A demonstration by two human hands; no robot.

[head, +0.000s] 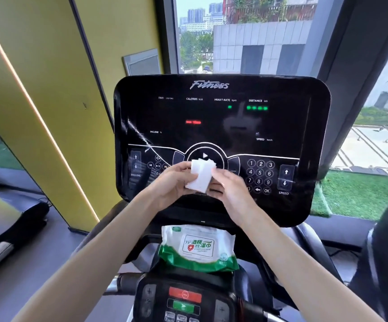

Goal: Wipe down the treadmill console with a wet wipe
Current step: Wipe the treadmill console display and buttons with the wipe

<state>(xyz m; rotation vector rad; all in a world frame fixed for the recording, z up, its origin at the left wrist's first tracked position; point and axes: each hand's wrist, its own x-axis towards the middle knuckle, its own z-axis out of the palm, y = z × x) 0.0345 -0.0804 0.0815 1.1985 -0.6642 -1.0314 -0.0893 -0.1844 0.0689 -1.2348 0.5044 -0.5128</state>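
Holding a white wet wipe [201, 176] up in front of the black console [211, 126].
The left grip [172, 182] and the right grip [232, 194] both pinch the folded wet wipe, one on each side. It sits by the play button, low in the middle of the console. I cannot tell if it touches the screen. A green and white pack of wipes [198, 247] lies nearer, just below the console.

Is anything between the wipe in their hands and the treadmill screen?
Nothing visible does. The left hand and right hand hold the wipe right before the console; the wipe pack lies lower, out of the way.
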